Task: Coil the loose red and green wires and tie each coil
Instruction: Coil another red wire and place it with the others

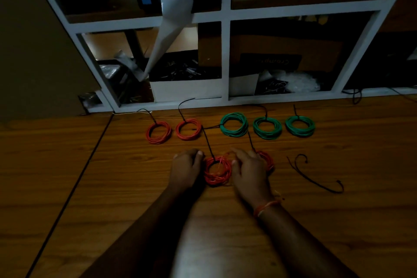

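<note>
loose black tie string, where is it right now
In the head view the loose black tie string lies on the wooden table, right of the right hand, below the green coils.

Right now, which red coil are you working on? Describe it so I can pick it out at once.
On the wooden table, look in front of the back row of two red and three green coils. The red coil lies between the left hand and right hand, nearest the person; unlike its neighbours, its turns look loose and uneven.
</note>
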Demonstrator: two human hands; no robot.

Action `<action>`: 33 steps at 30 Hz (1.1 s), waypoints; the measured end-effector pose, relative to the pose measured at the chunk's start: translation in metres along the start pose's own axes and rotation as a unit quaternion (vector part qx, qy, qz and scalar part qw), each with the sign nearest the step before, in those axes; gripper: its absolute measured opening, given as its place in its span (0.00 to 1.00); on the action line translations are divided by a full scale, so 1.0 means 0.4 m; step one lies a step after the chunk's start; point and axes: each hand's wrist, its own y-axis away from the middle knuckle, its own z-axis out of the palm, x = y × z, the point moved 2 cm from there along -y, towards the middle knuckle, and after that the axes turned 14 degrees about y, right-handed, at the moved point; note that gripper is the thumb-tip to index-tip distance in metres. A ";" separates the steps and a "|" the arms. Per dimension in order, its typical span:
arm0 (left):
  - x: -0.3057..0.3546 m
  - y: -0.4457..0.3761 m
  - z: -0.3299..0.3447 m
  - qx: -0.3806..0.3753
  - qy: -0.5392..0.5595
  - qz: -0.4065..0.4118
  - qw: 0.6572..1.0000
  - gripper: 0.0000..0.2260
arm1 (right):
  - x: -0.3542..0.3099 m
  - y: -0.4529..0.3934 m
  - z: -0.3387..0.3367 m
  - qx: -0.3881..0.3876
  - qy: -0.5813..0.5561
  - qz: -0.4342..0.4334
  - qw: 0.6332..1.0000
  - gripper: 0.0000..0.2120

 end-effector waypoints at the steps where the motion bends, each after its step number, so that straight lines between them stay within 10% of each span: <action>1: 0.007 0.004 -0.004 0.002 0.006 -0.003 1.000 0.20 | 0.005 -0.002 -0.006 0.004 -0.002 0.002 1.000 0.18; 5: 0.006 0.019 -0.007 0.000 0.029 -0.004 1.000 0.12 | 0.011 0.001 -0.030 0.021 -0.007 -0.014 1.000 0.21; 10: 0.003 0.068 0.006 -0.076 -0.009 0.079 0.994 0.26 | -0.017 0.012 -0.014 -0.087 0.087 -0.154 0.980 0.38; 26: -0.012 0.130 0.055 -0.107 -0.259 0.070 0.957 0.28 | 0.013 0.134 0.081 -0.142 0.221 -0.180 0.948 0.37; 33: -0.007 0.143 0.034 -0.117 -0.183 0.076 0.973 0.28 | 0.038 0.120 0.068 -0.145 0.125 -0.176 0.966 0.34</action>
